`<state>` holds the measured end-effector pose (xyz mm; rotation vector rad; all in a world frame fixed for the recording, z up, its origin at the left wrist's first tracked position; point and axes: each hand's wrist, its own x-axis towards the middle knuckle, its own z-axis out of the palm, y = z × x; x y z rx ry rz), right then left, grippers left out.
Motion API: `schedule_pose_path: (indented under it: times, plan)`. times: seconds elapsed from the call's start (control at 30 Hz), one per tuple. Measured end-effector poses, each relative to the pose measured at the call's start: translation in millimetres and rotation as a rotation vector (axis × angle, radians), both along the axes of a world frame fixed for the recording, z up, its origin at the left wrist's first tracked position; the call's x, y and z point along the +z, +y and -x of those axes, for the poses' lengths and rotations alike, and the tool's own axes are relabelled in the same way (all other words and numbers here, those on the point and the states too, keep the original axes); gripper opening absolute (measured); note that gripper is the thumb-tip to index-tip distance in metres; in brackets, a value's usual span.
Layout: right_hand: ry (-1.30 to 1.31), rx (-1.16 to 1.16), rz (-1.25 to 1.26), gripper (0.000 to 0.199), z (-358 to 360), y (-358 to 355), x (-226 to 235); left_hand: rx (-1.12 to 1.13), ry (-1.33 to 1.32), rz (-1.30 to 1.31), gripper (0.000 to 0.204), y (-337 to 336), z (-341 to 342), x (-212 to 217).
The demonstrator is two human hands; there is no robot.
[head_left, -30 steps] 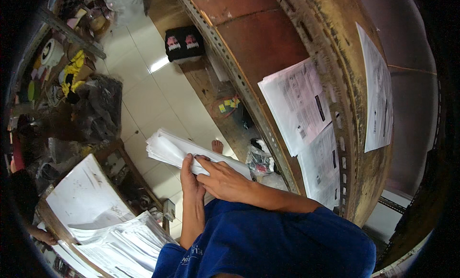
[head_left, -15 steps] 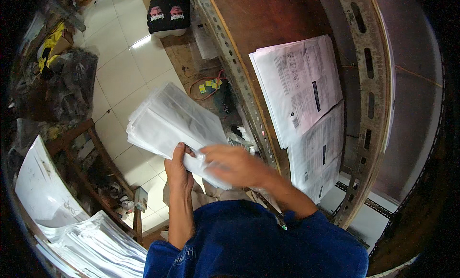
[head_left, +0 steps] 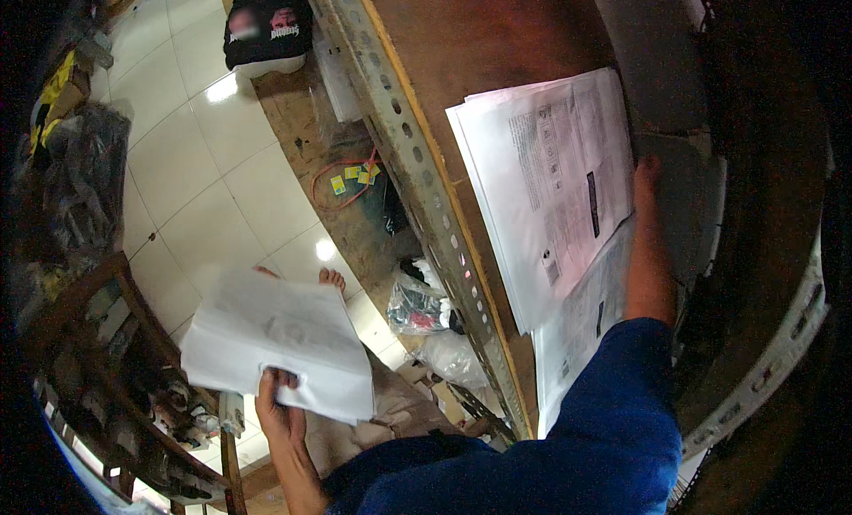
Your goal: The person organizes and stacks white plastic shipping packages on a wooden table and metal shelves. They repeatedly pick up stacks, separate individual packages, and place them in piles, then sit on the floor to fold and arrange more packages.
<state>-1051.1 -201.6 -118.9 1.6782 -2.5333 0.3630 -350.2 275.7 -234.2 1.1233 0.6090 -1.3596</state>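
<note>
And here's the left hand (head_left: 282,408), grip closed around the near edge of a white sheaf (head_left: 266,324), fingers showing at what looks like a hole in it! The sheaf is out over the tiled floor (head_left: 204,160), well apart from the shelf (head_left: 532,36). Across on the other side, the right hand (head_left: 648,173) is just beside the right-hand edge of the upper printed stack (head_left: 541,204); its fingers are lost in the gloom, so how far that grip is spread, or whether it has hold of anything, I cannot tell. How far along? The sheaf looks gathered, all in one hand. The upper printed stack and the lower printed stack (head_left: 577,311) lie on the shelf, apparently left to handle, quantity unclear.
</note>
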Motion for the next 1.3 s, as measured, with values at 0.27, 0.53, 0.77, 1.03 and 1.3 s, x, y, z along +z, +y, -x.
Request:
schedule_pose_path:
  times: [0.27, 0.53, 0.77, 1.03, 1.3]
  plan:
    - [-0.217, 0.072, -0.576, 0.076, -65, -30, 30, 0.081, 0.003, -0.055, 0.014, 28, 19, 4]
    - [0.136, 0.130, -0.657, 0.080, -24, -52, 20, 0.040, -0.038, -0.060, 0.016, 36, 28, -9]
    - [-0.057, 0.115, -0.590, 0.080, -96, -46, 19, 0.030, -0.084, -0.136, 0.018, 34, 49, -5]
    - [-0.050, 0.098, -0.431, 0.065, -29, -37, -1, -0.002, -0.042, -0.232, 0.020, 42, 58, 8]
    - [-0.560, 0.122, -0.037, 0.049, -67, 59, 30, -0.037, -0.057, -0.189, 0.022, 72, 47, 14]
